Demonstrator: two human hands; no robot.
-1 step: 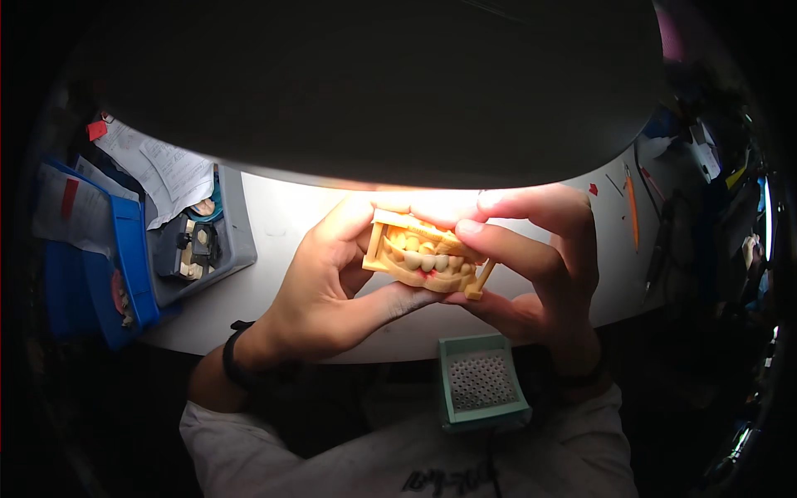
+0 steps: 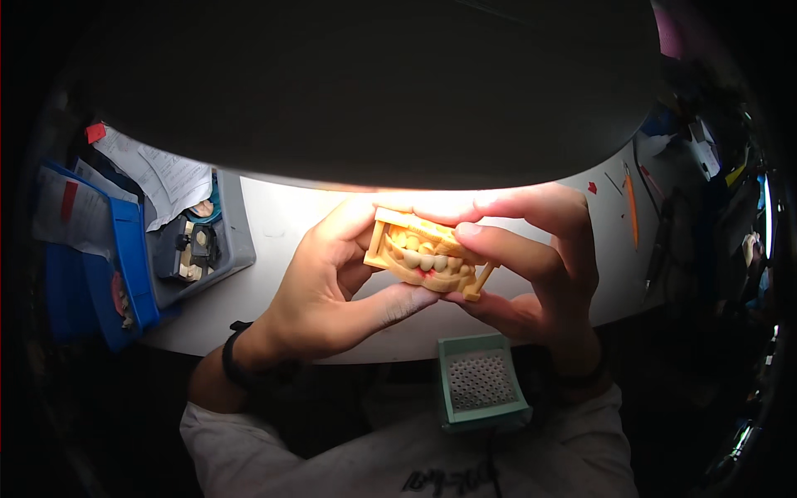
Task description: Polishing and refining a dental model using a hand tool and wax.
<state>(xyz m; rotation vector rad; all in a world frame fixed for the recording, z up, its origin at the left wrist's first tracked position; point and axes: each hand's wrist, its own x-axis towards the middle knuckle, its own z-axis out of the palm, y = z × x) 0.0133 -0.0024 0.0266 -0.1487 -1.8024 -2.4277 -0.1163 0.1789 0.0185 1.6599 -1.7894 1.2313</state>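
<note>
Under the lamp's light I hold a yellow dental model (image 2: pixel 419 259) with both hands, above the white table. Its upper and lower tooth rows meet, and posts join them at the two sides. A few paler, whitish teeth stand at the front of the lower row, with a pink-red patch below them. My left hand (image 2: pixel 332 286) grips the left end, thumb along the bottom edge and fingers mostly hidden behind. My right hand (image 2: pixel 552 257) holds the right end, with fingertips on the upper part and the thumb beneath the lower right corner.
A dark lamp hood (image 2: pixel 374 91) hangs low above my hands. To the left stand a grey tray (image 2: pixel 241 249) with papers and model parts, and a blue bin (image 2: pixel 133 257). An orange pencil-like tool (image 2: pixel 633 212) lies right. A green-framed perforated grille (image 2: pixel 481 382) juts toward me at the table edge.
</note>
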